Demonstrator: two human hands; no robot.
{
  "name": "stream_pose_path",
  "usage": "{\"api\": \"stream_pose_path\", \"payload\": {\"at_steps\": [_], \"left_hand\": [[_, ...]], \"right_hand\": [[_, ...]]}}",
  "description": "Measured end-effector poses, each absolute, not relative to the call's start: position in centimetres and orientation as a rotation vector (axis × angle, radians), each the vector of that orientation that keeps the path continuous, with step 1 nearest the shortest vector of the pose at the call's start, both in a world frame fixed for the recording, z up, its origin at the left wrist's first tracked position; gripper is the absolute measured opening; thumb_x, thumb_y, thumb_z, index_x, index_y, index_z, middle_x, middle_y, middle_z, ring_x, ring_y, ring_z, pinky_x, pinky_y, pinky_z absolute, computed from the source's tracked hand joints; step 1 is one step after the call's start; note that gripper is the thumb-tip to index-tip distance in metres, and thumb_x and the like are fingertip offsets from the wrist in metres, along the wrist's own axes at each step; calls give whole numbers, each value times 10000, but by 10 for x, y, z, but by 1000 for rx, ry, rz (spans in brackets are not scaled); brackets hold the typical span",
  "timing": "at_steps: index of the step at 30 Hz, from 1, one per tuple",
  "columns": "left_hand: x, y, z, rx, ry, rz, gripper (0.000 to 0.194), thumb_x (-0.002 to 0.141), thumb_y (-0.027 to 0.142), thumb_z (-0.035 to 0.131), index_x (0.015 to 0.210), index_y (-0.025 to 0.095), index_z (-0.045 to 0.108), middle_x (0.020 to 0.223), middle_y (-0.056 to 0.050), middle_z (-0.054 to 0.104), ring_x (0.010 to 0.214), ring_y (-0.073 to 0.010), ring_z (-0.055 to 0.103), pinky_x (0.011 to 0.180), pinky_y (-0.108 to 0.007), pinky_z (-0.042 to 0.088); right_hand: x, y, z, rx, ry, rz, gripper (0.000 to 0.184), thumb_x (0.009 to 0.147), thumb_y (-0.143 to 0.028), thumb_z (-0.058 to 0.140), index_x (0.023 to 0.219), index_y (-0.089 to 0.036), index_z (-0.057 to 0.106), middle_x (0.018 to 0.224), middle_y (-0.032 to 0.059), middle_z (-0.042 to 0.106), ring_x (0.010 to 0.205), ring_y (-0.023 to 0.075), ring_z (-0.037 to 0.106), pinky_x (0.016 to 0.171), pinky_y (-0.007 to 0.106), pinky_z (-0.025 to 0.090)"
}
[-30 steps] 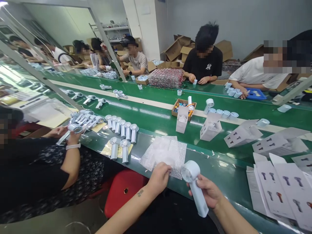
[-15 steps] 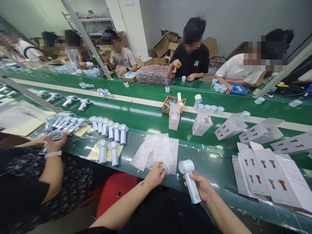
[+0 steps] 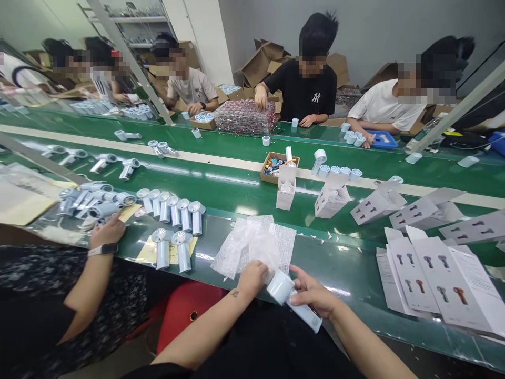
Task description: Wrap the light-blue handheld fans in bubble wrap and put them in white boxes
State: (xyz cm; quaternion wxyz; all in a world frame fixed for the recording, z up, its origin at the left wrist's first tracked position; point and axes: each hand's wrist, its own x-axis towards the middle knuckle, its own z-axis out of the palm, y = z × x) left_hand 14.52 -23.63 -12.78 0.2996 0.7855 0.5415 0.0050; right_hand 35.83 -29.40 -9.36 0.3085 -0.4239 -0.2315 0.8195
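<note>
Right hand (image 3: 313,296): closed around the handle of a light-blue handheld fan (image 3: 281,287), just below the head. Fan tilted, head up and toward the left, at the near edge of the green bench (image 3: 331,268). Left hand (image 3: 253,280): fingers closed on the near edge of the translucent bags (image 3: 234,255), beside the fan head; contact between hand and head cannot be made out.

Bags: a loose, overlapping pile lying on the bench, partly bubble-textured; contents, if any, unclear.

Left of bags: two fans (image 3: 162,251) on yellow paper (image 3: 145,251), a row of six fans (image 3: 174,215) behind them, then a heaped group of fans (image 3: 84,199). A co-worker's hand (image 3: 107,231) is at the heap's near side.

Beyond bags: open white box (image 3: 284,199), upright, flap raised, whitish material at its mouth. Brown cardboard tray (image 3: 268,176) just behind it, holding mixed small parts, some blue and orange, plus a white piece standing up. Second white box (image 3: 326,207), open, whitish contents; further white boxes (image 3: 414,216) to the right.

Near right: overlapping printed cartons (image 3: 424,276); interiors not visible.

Far side: blue tray (image 3: 390,143) with white pieces; small brown carton (image 3: 205,125) with pale, ring-like parts.
</note>
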Motion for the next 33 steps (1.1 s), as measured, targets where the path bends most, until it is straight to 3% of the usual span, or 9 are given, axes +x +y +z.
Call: {"api": "stream_pose_path", "payload": {"at_steps": [3,6,9,15,17,21,25,28,33], "left_hand": [[143,-231,-107,2000,1354,211,238,911,214,475,917,191,712,952,-70,689,954,-194,633,893,-306,477],[137,-225,-87,1697,1223,490,205,849,220,506,855,181,707,814,-32,704,797,-169,648,768,-273,506],[131,-220,-71,1577,1245,605,181,815,255,520,794,180,684,731,-10,685,717,-165,625,699,-274,496],[143,-225,-44,1692,1153,641,131,773,248,549,760,192,667,762,-24,687,745,-162,607,734,-276,461],[151,-227,-39,1505,1071,642,132,764,289,578,760,182,656,751,-23,676,720,-154,597,698,-266,451],[158,-227,-33,1027,1010,716,165,661,285,691,703,170,581,688,16,609,656,-113,544,663,-240,429],[159,-227,-24,707,896,669,356,590,245,748,911,188,606,775,23,607,705,-118,558,689,-251,443],[160,-224,-19,719,749,481,495,623,360,780,1048,168,615,900,-31,630,776,-151,584,680,-261,435],[163,-210,-29,1056,974,580,310,706,438,711,739,158,581,637,30,517,603,-107,462,610,-246,372]], "right_hand": [[349,-290,-84,-1198,-697,2145,1198,482,-174,896,1486,-253,247,788,-49,657,714,150,612,664,261,455],[345,-288,-69,-1178,-678,2086,827,551,-235,868,1302,-223,520,849,-12,670,759,158,615,691,272,472],[353,-292,-53,-1106,-618,2070,576,635,-265,825,1159,-234,590,953,10,670,731,150,612,646,280,511],[364,-300,-31,-769,-510,2191,1039,593,-189,855,1434,-358,270,1031,13,652,636,148,649,576,313,569],[360,-297,-31,-790,-514,2159,951,620,-185,840,1405,-335,325,951,0,658,643,153,653,570,301,569],[355,-295,-37,-900,-455,2053,582,644,-232,820,1169,-210,571,846,20,663,704,172,653,562,274,566],[357,-302,-35,-913,-422,2026,541,632,-250,824,1126,-199,612,846,24,666,688,167,647,540,269,565],[357,-303,-29,-935,-453,2033,522,624,-237,829,1101,-206,620,887,18,660,697,169,648,548,283,573],[357,-300,-28,-1026,-447,1946,456,646,-268,820,1042,-180,610,882,31,664,742,196,658,555,294,566]]}}
